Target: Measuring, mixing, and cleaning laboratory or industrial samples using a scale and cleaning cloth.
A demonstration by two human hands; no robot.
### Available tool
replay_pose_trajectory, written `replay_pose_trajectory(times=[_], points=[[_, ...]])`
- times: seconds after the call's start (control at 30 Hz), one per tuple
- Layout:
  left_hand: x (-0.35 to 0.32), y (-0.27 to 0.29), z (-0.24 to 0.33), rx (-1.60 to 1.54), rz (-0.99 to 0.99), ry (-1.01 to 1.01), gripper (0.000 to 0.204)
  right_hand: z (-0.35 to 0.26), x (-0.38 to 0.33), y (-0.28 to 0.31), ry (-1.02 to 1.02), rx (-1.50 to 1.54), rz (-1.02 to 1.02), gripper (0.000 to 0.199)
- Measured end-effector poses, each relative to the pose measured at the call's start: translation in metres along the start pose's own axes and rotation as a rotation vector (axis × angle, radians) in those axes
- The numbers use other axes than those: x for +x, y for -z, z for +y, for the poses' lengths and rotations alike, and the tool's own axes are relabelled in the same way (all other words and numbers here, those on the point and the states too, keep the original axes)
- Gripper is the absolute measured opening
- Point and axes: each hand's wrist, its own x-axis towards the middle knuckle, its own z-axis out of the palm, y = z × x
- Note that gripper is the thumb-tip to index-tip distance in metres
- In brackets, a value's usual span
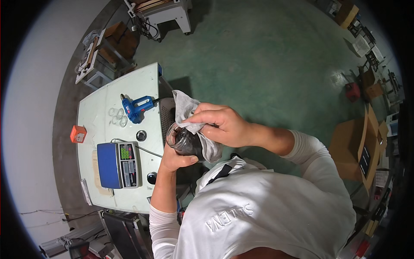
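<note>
A clear glass jar (186,143) with something dark showing through it is held out in front of me, tilted with its mouth toward the left. My left hand (177,159) grips the jar from below, thumb along its near side. My right hand (222,123) pinches a light grey cloth (184,105) at the jar's rim. Part of that cloth hangs down along the jar's right side. Whether the cloth reaches inside the mouth I cannot tell.
On the white table (97,123) at left are a blue heat gun (137,107), several small clear rings (118,116), a digital scale (117,165), two black lids (141,135) and an orange box (78,134). An open cardboard box (355,149) stands at right.
</note>
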Motion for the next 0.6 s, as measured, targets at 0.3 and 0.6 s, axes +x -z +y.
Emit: replay_pose_trajectory(times=[0.3, 0.6], points=[[0.009, 0.001, 0.012, 0.003, 0.057, -0.107, 0.075, -0.01, 0.003, 0.02, -0.28, 0.617, 0.255, 0.028], [0.002, -0.012, 0.028, 0.376, 0.195, -0.237, 0.067, -0.003, -0.007, 0.014, -0.131, 0.139, 0.237, 0.03]])
